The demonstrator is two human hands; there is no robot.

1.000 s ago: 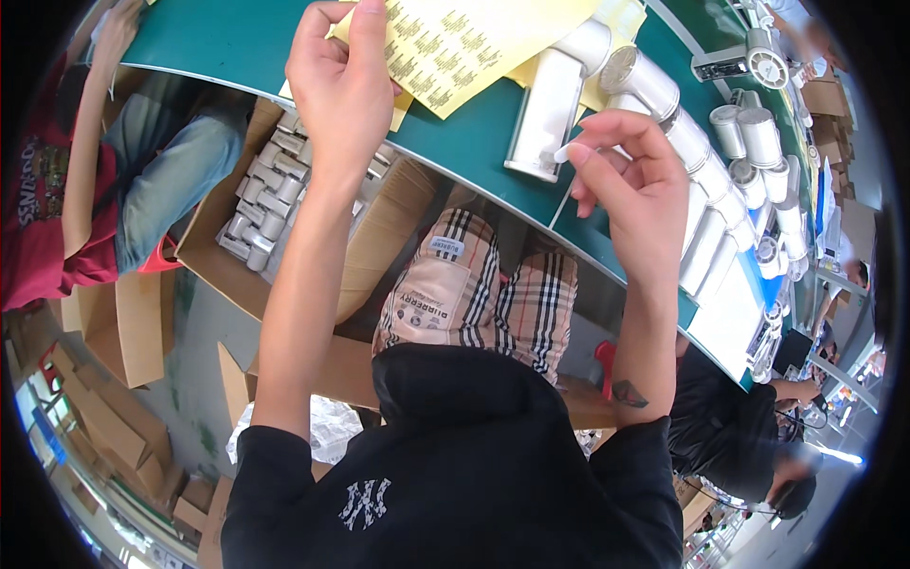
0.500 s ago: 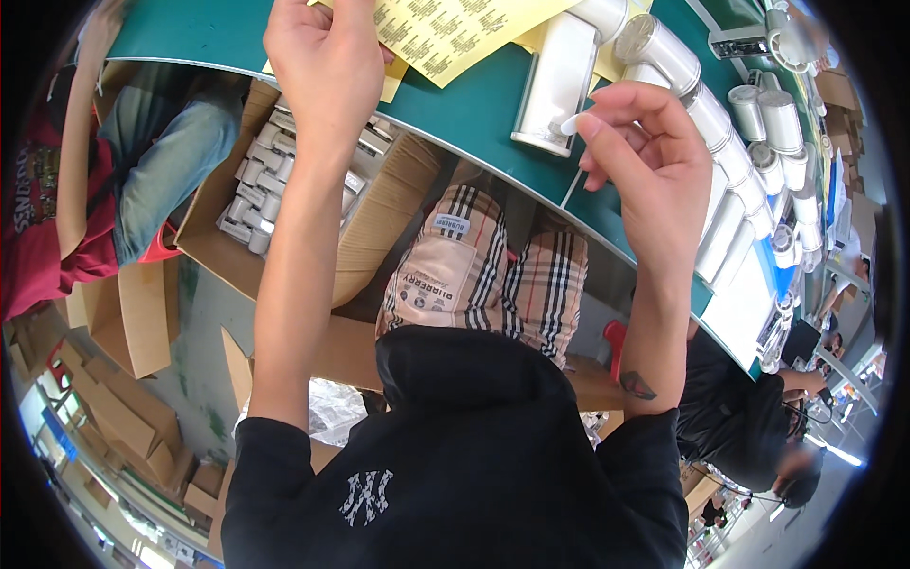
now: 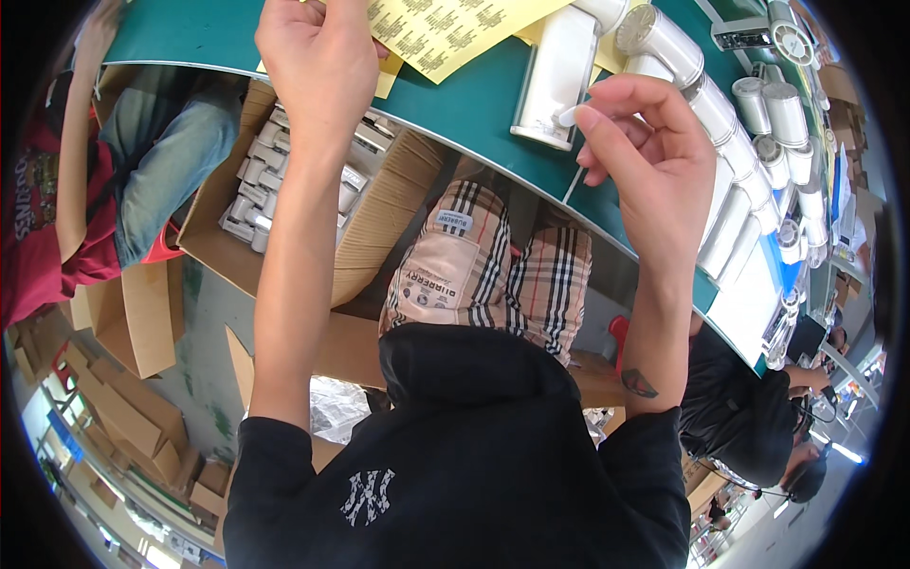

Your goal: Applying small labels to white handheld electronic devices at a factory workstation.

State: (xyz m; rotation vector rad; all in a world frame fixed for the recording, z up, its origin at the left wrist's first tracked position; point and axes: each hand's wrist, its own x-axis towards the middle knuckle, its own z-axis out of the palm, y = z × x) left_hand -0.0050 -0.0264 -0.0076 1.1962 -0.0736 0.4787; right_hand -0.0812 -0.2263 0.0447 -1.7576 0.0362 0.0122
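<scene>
My left hand is closed at the top edge, by a yellow sheet of printed labels; its fingertips are partly cut off, but it appears to grip the sheet's left part. My right hand is raised over the table's front edge, thumb and forefinger pinching a small whitish piece that looks like a peeled sticker. Just behind that piece a white cylindrical item in a clear case lies on the green table. The case seems apart from my fingers, though the small piece overlaps it in view.
Many white cylindrical items line the table's right side. An open cardboard box of similar white pieces stands below the table edge at left. One person sits at left, another in black at right. More cartons lie on the floor.
My left hand has shifted slightly left and up, along with the yellow sheet. The right hand keeps its pinch on the small piece and has barely moved.
</scene>
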